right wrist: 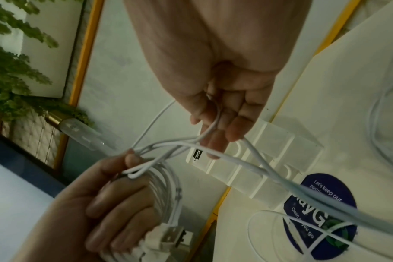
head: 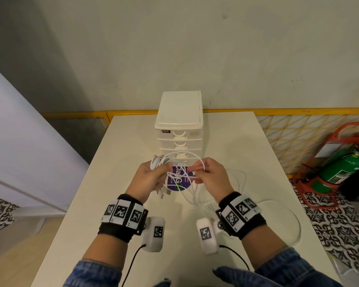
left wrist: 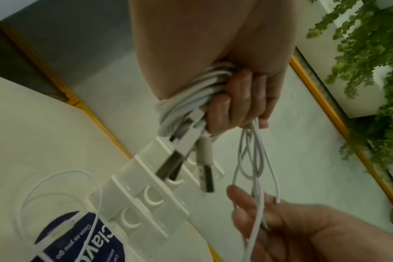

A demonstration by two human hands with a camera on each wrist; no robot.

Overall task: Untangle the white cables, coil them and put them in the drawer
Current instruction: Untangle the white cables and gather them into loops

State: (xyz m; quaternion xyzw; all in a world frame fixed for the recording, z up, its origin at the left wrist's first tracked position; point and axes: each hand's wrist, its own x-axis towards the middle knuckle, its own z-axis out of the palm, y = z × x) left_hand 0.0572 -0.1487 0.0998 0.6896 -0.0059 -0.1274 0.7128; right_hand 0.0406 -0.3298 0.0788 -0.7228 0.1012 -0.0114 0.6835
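My left hand (head: 151, 177) grips a coiled bundle of white cables (head: 159, 162) above the table, with USB plugs (left wrist: 186, 150) hanging below the fist. My right hand (head: 207, 172) pinches loose white cable strands (right wrist: 213, 124) that run across to the left hand. More loose white cable (head: 240, 183) trails off to the right over the table. The white drawer unit (head: 179, 125) stands behind the hands, its drawers closed.
A round purple sticker (head: 179, 179) lies on the white table (head: 122, 162) under the hands. A green fire extinguisher (head: 340, 168) in a red stand sits on the floor at the right. A yellow rail (head: 298, 111) runs behind the table.
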